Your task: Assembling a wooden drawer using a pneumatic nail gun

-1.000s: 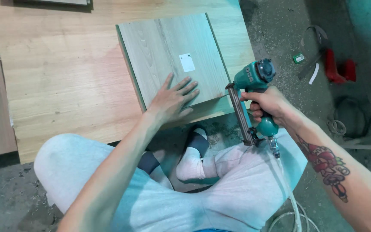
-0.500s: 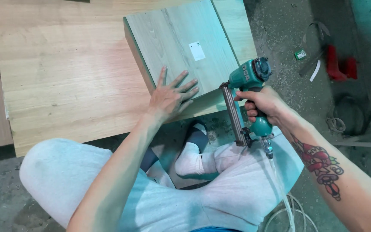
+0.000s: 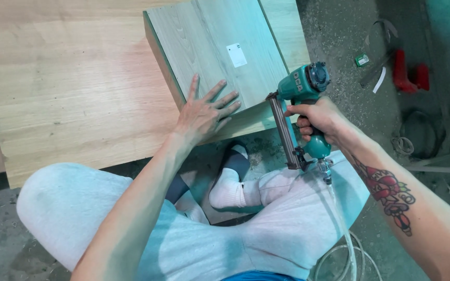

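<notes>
- Since the earlier frame, the grey panel (image 3: 220,52) had shifted up and right across the big board (image 3: 69,93), and both hands had gone with it.
- One small white rectangular label (image 3: 236,54) sat on the panel's face, toward its right side, just above the left hand's fingertips.
- Off the board, on the dusty floor at right, lay a small green square packet (image 3: 362,60), beside a red tool (image 3: 407,75).
- Left hand (image 3: 204,112) lay flat on the panel's near edge, fingers spread apart, pressing down and gripping nothing.
- Right hand (image 3: 319,122) was clamped around the handle of the teal nail gun (image 3: 303,112).
- Nail gun stood at the panel's near right corner, its head against the panel's edge, its long magazine pointing down toward the person's lap.
- A pale hose (image 3: 345,239) ran from the gun's base down over the grey trousers.
</notes>
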